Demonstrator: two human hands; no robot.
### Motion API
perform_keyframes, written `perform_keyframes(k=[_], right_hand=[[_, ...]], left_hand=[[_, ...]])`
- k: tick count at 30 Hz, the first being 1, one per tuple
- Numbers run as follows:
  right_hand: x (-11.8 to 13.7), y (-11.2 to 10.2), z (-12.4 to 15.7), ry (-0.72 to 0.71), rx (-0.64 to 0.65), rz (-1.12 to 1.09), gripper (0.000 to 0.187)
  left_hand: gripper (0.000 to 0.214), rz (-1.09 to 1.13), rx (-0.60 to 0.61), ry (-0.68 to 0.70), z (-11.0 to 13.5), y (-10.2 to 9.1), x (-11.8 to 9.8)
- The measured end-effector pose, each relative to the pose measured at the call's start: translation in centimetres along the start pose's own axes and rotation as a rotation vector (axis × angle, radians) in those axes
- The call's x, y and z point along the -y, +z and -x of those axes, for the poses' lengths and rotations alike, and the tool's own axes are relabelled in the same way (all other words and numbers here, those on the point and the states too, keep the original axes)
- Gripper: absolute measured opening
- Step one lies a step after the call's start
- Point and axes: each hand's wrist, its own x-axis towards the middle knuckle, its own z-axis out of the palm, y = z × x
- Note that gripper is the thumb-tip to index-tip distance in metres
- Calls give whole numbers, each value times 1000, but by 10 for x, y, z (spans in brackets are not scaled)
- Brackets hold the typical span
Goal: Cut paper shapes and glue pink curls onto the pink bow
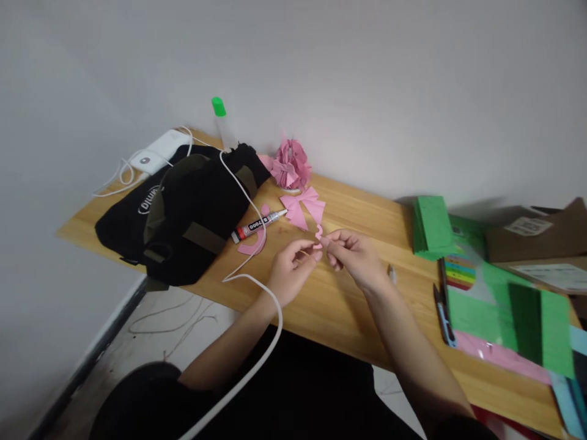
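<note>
Above the wooden table (348,318), my left hand (290,272) and my right hand (355,256) meet fingertip to fingertip, both pinching a small curled pink paper strip (318,235). Just beyond the hands lies a folded pink paper bow (303,206). A glue tube (257,227) with a red and black label rests to its left, over a curved pink paper scrap (255,245). A crumpled pink paper flower (290,164) sits by the wall.
A black bag (183,214) fills the table's left part, with a white cable (257,287) running over it and a white charger (156,154) behind. A green-capped bottle (222,122) stands by the wall. Green paper stack (430,226), coloured sheets (509,318) and scissors (444,311) lie right.
</note>
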Motion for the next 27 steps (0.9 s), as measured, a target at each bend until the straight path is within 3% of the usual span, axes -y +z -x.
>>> perform_keyframes(k=[7,12,18,23,27], right_hand=[[-17,9,-35,107,4,133,26],[-17,22,-49,168,23,214,27],[-17,24,-49,199,27,254,24],[-26,14,-45,209,31,242,22],[-33,8,-42,211,22,222,22]], left_hand=[[33,-387,-202,8,-6,-30,32],[36,-690,-231,20,-22,-47,24],[41,-1081,-120,-15,-43,-55,0],[47,-1256,48,-26,-55,-57,1],[43,-1322,105,-14,-60,-61,2]])
